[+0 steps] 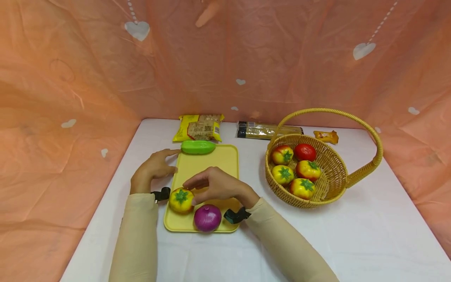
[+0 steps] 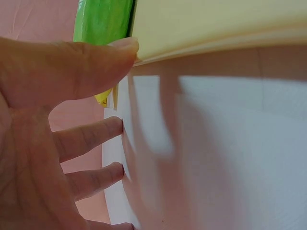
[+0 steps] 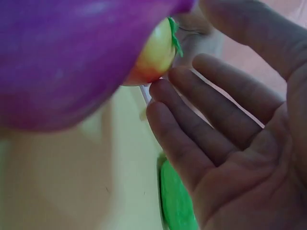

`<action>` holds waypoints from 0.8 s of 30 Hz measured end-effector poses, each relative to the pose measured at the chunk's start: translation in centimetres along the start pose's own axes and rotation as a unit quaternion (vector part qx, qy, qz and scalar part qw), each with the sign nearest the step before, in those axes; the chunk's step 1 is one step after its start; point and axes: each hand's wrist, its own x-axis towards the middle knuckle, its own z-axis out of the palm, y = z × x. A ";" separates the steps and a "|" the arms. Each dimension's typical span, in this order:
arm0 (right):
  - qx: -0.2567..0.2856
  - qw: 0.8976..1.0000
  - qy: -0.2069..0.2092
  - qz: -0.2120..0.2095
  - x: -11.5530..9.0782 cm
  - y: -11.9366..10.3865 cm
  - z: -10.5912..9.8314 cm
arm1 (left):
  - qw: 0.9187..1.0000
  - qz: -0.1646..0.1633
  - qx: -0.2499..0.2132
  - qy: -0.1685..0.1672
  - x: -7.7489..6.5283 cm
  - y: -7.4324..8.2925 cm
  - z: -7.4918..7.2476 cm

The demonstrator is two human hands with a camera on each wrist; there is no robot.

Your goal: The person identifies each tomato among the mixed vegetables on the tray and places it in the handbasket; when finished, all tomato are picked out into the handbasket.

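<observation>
A yellow-red toy tomato [image 1: 181, 200] with a green leafy top sits at the near left corner of the yellow tray [image 1: 225, 156]. My right hand [image 1: 220, 184] reaches over the tray, its fairly straight fingertips at the tomato; firm contact cannot be told. Just right of the tomato lies a purple onion [image 1: 208, 218], large in the right wrist view. At the tray's left edge is my left hand [image 1: 155, 168], fingers spread and thumb beside the rim, holding nothing. A green vegetable-like piece [image 1: 198, 147] lies across the tray's far left corner.
Right of the tray stands a wicker basket [image 1: 340, 172] with a tall handle, holding several yellow-red tomatoes and a red one [image 1: 305, 152]. Along the back lie a yellow food bag [image 1: 199, 127], a long clear-and-black packet [image 1: 269, 131] and a small orange packet [image 1: 326, 136].
</observation>
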 end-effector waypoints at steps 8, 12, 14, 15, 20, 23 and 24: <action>-0.050 0.999 -0.009 0.002 1.0 -0.6 1.0 | 1.000 -0.005 -0.003 -0.006 0.0 0.0 -0.1; -0.095 0.995 -0.020 0.012 1.3 -0.7 1.5 | 1.000 -0.002 -0.002 -0.004 0.0 0.0 -0.1; -0.119 0.993 -0.025 0.014 1.4 -0.8 1.7 | 1.000 -0.001 0.000 -0.002 -0.1 0.1 -0.1; -0.128 0.991 -0.026 0.014 1.5 -0.8 1.7 | 1.000 -0.001 0.001 -0.002 -0.1 0.1 -0.2; -0.152 0.988 -0.025 0.014 1.7 -1.0 1.7 | 1.000 -0.006 0.001 -0.003 -0.1 0.1 -0.2; -0.150 0.988 -0.013 0.020 1.6 -1.2 1.5 | 1.000 -0.010 -0.003 -0.005 -0.1 0.1 -0.2; -0.148 0.989 -0.010 0.022 1.5 -1.2 1.4 | 1.000 -0.010 -0.003 -0.004 -0.1 0.1 -0.1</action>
